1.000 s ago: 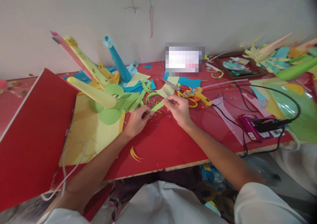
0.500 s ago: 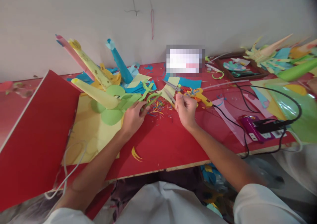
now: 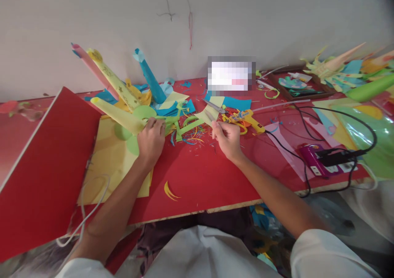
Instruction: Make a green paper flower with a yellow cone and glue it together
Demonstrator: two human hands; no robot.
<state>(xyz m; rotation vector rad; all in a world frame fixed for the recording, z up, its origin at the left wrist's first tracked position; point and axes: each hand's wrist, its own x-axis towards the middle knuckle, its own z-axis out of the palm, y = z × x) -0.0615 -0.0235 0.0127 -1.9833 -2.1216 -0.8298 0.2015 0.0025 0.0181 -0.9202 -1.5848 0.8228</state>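
Observation:
My left hand [image 3: 150,142] lies over a pale yellow paper cone [image 3: 118,116] with round green paper petals [image 3: 144,112], its fingers bent around the base where cone and petals meet; the fingertips are hidden. Green paper strips [image 3: 191,126] lie just right of it, over a scatter of thin coloured paper shreds [image 3: 198,137]. Closed in a pinch, my right hand [image 3: 227,139] holds a slim grey tweezer-like tool [image 3: 209,116] pointing away to the left, above a pale yellow paper piece [image 3: 203,115]. Beyond that hand rests a yellow glue gun [image 3: 254,122].
A red board [image 3: 46,163] stands upright at the left. Blue [image 3: 150,79] and patterned yellow [image 3: 112,79] paper cones rise behind. At right are a purple power strip [image 3: 323,160] with black cables and a dark tray [image 3: 317,91]. Yellow crescent scraps [image 3: 170,192] lie near the front edge.
My left hand has let go of the green strip and moved left onto the base of the cone. The strip now lies on the table. My right hand has shifted slightly left.

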